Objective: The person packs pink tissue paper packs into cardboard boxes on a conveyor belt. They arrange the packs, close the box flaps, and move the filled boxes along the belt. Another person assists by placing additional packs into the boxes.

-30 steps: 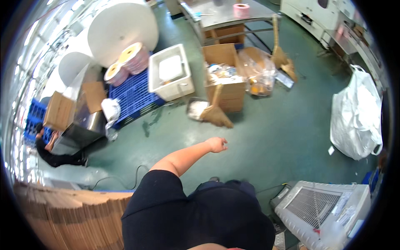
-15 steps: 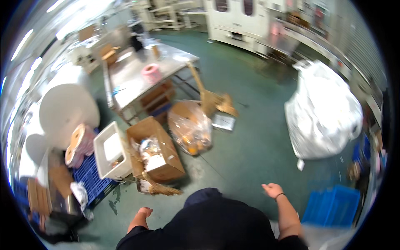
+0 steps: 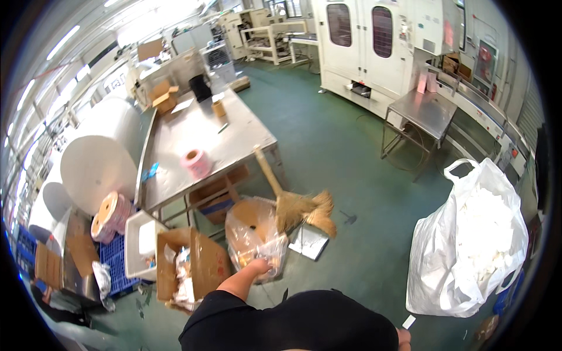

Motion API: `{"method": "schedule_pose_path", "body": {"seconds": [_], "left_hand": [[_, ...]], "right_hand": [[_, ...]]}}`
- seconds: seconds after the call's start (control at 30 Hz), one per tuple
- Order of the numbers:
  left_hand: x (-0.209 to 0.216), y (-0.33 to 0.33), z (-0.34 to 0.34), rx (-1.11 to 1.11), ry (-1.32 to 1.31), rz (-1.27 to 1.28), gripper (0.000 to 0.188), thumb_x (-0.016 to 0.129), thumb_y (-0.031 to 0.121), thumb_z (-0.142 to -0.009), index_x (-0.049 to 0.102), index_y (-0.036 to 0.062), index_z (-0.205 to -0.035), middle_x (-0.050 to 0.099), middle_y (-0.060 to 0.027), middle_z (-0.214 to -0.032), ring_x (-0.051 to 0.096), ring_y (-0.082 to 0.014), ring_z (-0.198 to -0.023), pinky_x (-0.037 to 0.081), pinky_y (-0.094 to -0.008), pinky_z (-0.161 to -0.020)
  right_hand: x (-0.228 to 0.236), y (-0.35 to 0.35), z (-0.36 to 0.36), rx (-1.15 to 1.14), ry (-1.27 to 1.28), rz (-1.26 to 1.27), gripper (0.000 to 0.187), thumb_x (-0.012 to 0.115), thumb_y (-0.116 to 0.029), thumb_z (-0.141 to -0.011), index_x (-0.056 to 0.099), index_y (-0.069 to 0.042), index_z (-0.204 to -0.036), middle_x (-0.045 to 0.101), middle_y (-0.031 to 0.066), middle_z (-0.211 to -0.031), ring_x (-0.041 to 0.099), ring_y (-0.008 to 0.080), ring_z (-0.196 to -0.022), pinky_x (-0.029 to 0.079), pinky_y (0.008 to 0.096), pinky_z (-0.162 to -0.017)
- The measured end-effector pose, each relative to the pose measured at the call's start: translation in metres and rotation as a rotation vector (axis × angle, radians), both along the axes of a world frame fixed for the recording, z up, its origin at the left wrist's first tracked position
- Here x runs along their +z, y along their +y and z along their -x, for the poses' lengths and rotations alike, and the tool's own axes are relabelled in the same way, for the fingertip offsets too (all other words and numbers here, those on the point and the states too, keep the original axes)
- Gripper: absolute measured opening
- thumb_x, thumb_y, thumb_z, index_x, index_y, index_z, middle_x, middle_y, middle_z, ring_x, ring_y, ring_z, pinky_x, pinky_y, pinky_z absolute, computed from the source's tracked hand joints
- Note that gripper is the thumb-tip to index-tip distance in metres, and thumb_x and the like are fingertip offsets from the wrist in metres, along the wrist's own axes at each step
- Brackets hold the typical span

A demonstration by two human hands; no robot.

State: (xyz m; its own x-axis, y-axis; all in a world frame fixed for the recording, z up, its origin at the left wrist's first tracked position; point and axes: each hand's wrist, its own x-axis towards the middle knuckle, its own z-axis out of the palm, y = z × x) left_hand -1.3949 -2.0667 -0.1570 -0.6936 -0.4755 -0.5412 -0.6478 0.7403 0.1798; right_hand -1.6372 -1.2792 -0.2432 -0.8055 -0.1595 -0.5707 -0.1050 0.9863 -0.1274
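Observation:
My left hand [image 3: 257, 268] reaches forward in front of a clear plastic bag [image 3: 253, 225] with brown and orange items inside. Its fingers overlap the bag's lower part in the picture; whether they touch it or hold anything, I cannot tell. At the lower edge, beside my body, only a bit of my right hand [image 3: 404, 338] shows, its fingers hidden. Just behind the plastic bag a straw broom [image 3: 293, 209] stands with its handle against the metal table [image 3: 240, 126]. Left of my left arm sits an open cardboard box [image 3: 212, 257] with mixed scraps.
A big white sack [image 3: 433, 263] full of white material stands on the right. Beyond it are a small metal table [image 3: 422, 114] and a white machine [image 3: 366, 35]. A flat white-topped item [image 3: 308, 241] lies by the broom. A white bin [image 3: 136, 257] and large white rolls [image 3: 96, 172] line the left.
The view has shifted forward, bringing the plastic bag, broom and table closer. My left hand now extends toward the plastic bag; my right hand has dropped back beside my body.

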Motion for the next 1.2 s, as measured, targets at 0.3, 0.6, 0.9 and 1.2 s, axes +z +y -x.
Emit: {"method": "schedule_pose_path", "body": {"seconds": [0.3, 0.6, 0.9, 1.2], "left_hand": [[0.167, 0.048, 0.591, 0.035, 0.782, -0.407, 0.044, 0.065, 0.035, -0.096, 0.063, 0.007, -0.131, 0.071, -0.0128, -0.121, 0.068, -0.0235, -0.108, 0.053, -0.0355, -0.094], [-0.009, 0.064, 0.583, 0.003, -0.451, -0.248, 0.041, 0.049, 0.033, -0.099, 0.058, 0.0175, -0.136, 0.067, -0.0175, -0.123, 0.064, -0.0337, -0.114, 0.052, -0.0462, -0.096], [-0.013, 0.017, 0.989, -0.302, -0.439, -0.061, 0.038, 0.05, 0.035, -0.098, 0.067, 0.0059, -0.116, 0.066, -0.0193, -0.124, 0.064, -0.0354, -0.115, 0.051, -0.0463, -0.097], [0.111, 0.109, 1.724, -0.151, 0.617, -0.28, 0.039, 0.066, 0.026, -0.097, 0.061, 0.004, -0.129, 0.071, -0.0122, -0.105, 0.066, -0.0183, -0.095, 0.052, -0.0335, -0.087]], "right_hand": [[0.1, 0.144, 0.205, -1.62, 0.541, 1.341, 0.054, 0.06, -0.041, -0.095, 0.051, -0.014, -0.14, 0.063, 0.0111, -0.128, 0.062, 0.03, -0.111, 0.051, 0.0436, -0.094], [0.228, 0.039, 0.746, -1.161, 0.447, 1.441, 0.024, 0.058, -0.023, -0.095, 0.064, -0.008, -0.113, 0.046, -0.0022, -0.072, 0.048, 0.011, -0.06, 0.044, 0.0272, -0.056], [0.242, 0.035, 1.055, -1.305, 0.532, 1.295, 0.036, 0.053, -0.013, -0.088, 0.059, -0.002, -0.122, 0.054, 0.0018, -0.076, 0.053, 0.012, -0.065, 0.046, 0.0275, -0.057], [0.234, 0.145, 1.196, -1.487, 0.695, 1.253, 0.041, 0.049, -0.014, -0.082, 0.06, -0.002, -0.12, 0.054, 0.0017, -0.074, 0.052, 0.0116, -0.063, 0.043, 0.0247, -0.056]]}}
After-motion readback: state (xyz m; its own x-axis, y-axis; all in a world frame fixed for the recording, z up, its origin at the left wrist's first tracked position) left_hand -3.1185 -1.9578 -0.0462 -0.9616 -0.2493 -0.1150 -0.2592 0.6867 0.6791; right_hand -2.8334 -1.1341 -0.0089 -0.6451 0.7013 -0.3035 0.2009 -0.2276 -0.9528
